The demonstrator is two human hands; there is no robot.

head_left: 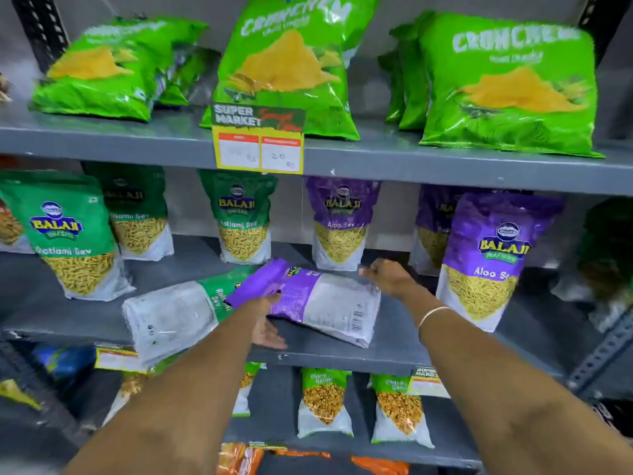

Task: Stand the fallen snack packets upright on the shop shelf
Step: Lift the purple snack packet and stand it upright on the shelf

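A purple Aloo Sev packet [318, 299] lies on its side on the middle shelf [394, 341], its back label facing up. My left hand [265, 320] grips its lower purple end, thumb on top and fingers underneath. My right hand [388, 277] rests on its far white end, fingers curled over the edge. A green Ratlami Sev packet [171, 317] lies flat to the left, partly under the purple one and jutting over the shelf's front edge.
Upright green packets [73, 234] and purple packets [486, 258] stand along the same shelf. Large green Crunchem bags [284, 63] fill the shelf above, behind a yellow price tag [258, 149]. Smaller packets [323, 402] stand on the shelf below.
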